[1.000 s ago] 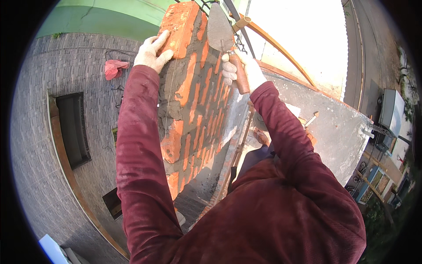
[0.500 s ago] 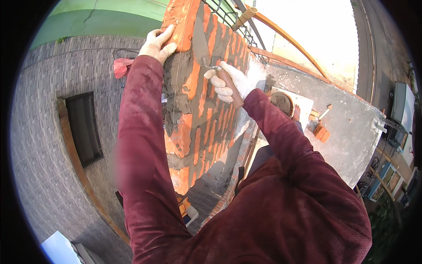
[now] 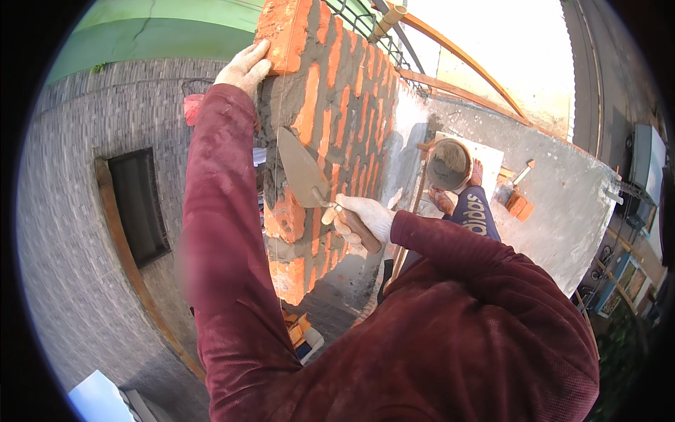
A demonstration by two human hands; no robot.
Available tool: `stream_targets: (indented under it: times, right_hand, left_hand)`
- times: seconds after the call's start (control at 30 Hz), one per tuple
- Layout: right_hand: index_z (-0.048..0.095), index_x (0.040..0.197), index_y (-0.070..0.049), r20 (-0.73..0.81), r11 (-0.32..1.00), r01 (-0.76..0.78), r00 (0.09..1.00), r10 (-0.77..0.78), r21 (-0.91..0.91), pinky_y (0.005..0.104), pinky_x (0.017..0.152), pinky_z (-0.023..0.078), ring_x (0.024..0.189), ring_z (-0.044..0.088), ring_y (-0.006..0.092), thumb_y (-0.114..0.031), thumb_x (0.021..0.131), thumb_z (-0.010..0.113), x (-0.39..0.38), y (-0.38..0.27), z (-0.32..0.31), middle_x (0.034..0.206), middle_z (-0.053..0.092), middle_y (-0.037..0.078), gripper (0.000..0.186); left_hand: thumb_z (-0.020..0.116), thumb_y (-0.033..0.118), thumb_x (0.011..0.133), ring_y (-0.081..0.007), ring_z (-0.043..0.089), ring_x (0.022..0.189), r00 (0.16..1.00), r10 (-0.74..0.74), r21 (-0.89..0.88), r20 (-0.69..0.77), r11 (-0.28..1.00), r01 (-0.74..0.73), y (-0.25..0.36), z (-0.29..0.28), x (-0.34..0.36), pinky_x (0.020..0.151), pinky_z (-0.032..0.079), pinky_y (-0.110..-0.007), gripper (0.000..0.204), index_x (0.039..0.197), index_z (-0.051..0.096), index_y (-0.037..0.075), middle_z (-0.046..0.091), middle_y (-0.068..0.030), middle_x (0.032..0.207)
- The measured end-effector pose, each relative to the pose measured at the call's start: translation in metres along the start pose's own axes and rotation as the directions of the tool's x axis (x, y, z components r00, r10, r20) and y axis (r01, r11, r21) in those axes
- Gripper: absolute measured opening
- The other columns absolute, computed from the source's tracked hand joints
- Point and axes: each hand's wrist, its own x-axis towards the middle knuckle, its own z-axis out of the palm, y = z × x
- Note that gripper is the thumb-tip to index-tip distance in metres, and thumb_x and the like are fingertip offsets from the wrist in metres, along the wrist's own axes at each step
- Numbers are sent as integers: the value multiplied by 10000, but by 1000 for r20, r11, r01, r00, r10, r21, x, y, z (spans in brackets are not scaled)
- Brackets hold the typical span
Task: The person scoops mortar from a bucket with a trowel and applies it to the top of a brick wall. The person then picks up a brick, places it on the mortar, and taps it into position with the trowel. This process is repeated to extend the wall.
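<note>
My left hand (image 3: pixel 245 68), in a pale work glove, grips the outer edge of an orange brick (image 3: pixel 283 32) at the top left corner of a brick wall (image 3: pixel 344 105). Grey mortar fills the wall's joints. In my gloved right hand (image 3: pixel 358 216) is the wooden handle of a pointed trowel (image 3: pixel 301 169). Its blade is lower down, in front of the wall's rough end, tip toward my left hand. A thin string (image 3: pixel 280 105) runs down along that end, close to the blade. The trowel hides part of the bricks behind it.
Right of the wall, a bucket (image 3: pixel 450 141) of grey mortar stands by my feet on a pale board. Loose bricks (image 3: pixel 519 207) and a hammer (image 3: pixel 524 171) lie on the concrete slab (image 3: pixel 562 211). Wooden strips (image 3: pixel 467 63) cross at the upper right. The slab's edge drops toward the street.
My right hand has brought the trowel down from the wall's upper face to its lower end. My left hand has shifted slightly left and up on the brick. The bucket shows more fully.
</note>
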Motion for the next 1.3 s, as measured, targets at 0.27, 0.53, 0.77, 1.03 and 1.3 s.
stream_targets:
  times: [0.27, 0.53, 0.77, 1.03, 1.3]
  right_hand:
    - [617, 1041, -48, -248, 979, 199, 951, -185, 31, 353, 459, 443, 465, 490, 151, -597, 1083, 348, 40, -62, 0, 626, 505, 0, 613]
    - [589, 1049, -21, -67, -125, -157, 844, -533, -980, 465, 708, 519, 779, 669, 399, -171, 898, 624, -82, -117, 38, 809, 632, 197, 216]
    - [731, 1020, -31, 96, -855, -438, 898, -429, 278, 444, 721, 598, 880, 755, 329, -156, 887, 630, 90, -396, 198, 949, 758, 174, 209]
    - [777, 1189, -208, -352, -784, -233, 795, -495, 576, 490, 848, 567, 1095, 717, 272, -306, 868, 735, 258, -348, 196, 1209, 744, 47, 339]
    - [786, 1054, -87, -338, -884, 142, 941, -19, 445, 458, 794, 575, 906, 737, 361, -255, 803, 738, 262, -316, 198, 945, 761, 161, 306]
  left_hand:
    - [600, 233, 1021, -214, 512, 1377, 967, -182, -571, -177, 819, 50, 36, -39, -132, 1150, 374, -331, 580, 1533, 465, -4, 507, -142, 1546]
    - [657, 469, 981, -333, 558, 1330, 919, -312, -639, -242, 764, 91, 97, -35, -431, 1143, 383, -430, 650, 1360, 620, -58, 611, -220, 1395]
    - [619, 428, 1013, -382, 661, 1153, 962, -85, -887, -260, 415, -203, 149, 95, -465, 1030, 484, -490, 488, 1151, 732, -26, 710, -188, 1188]
    - [529, 161, 990, -190, 633, 1195, 791, -542, -959, 283, -141, 246, 208, 240, -510, 1024, 477, -330, 364, 1271, 698, 1, 711, -100, 1260]
    - [560, 374, 1064, -218, 646, 1213, 633, -696, -937, 339, -310, 161, 208, 386, -567, 1079, 469, -390, 474, 1339, 655, 0, 695, -110, 1291]
